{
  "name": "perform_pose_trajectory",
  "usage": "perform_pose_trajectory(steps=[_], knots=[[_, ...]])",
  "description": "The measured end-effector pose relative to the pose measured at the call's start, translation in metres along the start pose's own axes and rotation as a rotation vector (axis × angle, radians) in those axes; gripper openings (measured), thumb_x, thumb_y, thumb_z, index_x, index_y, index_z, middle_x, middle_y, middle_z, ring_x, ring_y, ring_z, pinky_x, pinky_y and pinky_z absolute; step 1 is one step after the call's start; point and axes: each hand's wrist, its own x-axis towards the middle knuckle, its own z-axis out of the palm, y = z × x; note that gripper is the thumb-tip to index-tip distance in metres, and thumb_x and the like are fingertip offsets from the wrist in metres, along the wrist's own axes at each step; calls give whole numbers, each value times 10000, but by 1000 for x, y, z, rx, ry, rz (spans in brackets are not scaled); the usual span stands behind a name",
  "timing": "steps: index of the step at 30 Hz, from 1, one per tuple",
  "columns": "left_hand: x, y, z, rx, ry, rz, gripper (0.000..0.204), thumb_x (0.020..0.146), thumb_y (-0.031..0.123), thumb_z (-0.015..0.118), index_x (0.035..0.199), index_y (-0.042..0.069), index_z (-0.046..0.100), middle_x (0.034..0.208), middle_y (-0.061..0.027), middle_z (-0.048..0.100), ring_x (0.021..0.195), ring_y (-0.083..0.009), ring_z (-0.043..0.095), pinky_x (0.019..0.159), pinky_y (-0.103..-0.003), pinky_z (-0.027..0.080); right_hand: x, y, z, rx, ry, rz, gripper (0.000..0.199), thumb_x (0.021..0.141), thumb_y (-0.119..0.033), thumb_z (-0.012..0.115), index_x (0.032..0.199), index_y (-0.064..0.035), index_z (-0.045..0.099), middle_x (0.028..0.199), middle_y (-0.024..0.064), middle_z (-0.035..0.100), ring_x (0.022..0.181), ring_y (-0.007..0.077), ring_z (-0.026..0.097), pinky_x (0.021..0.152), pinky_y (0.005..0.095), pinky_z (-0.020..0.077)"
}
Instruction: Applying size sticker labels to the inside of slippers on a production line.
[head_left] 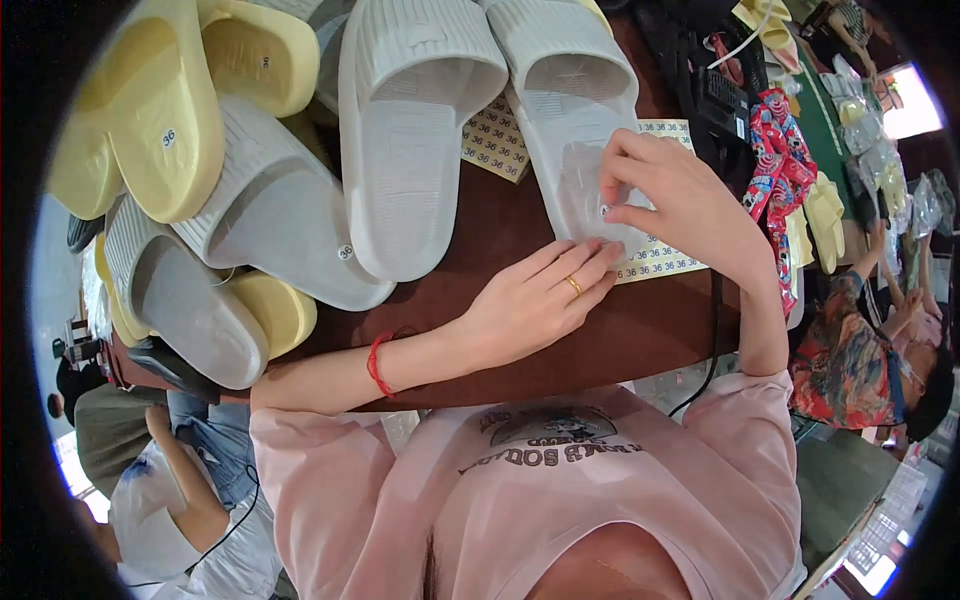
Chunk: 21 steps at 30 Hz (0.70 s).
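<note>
While my left hand (535, 300) lies flat on the bench (520, 225), fingertips pinning the heel of the white slipper (575, 130), my right hand (670, 205) pinches a small round sticker against its sole, grip narrow. Beside it lies the sticker sheet (665, 262). I judge the slipper light, soft and bendy; holding it at the heel edge steadies it best.
</note>
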Motion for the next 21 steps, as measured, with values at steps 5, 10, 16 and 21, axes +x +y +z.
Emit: perform_pose_trajectory(steps=[5,10,16,21], knots=[[1,-2,-2,-8,13,-2,415,708,101,661,1120,75,614,1309,-83,502,1169,-217,520,948,-353,443,0,-4,3,-45,20,2,149,769,-77,644,827,-20,518,889,84,491,874,283,524,778,376,420],[2,0,-4,-30,-16,-48,447,699,110,670,1139,104,590,1326,-108,489,1177,-243,515,965,-387,414,-2,-5,9,-124,66,-27,139,788,-62,615,851,-7,503,922,96,477,889,287,511,786,375,415],[5,1,-1,-21,-8,-86,402,697,110,678,1085,113,577,1330,-113,488,1168,-234,522,930,-368,425,-7,-9,5,-166,13,-78,148,810,-41,586,903,-1,479,979,113,450,918,295,500,788,378,417],[5,2,-1,10,1,-85,374,696,117,680,1058,132,589,1303,-99,510,1163,-220,528,914,-356,426,-5,-4,-4,18,44,82,160,773,-87,626,851,-22,503,922,86,491,909,285,510,814,374,417]])
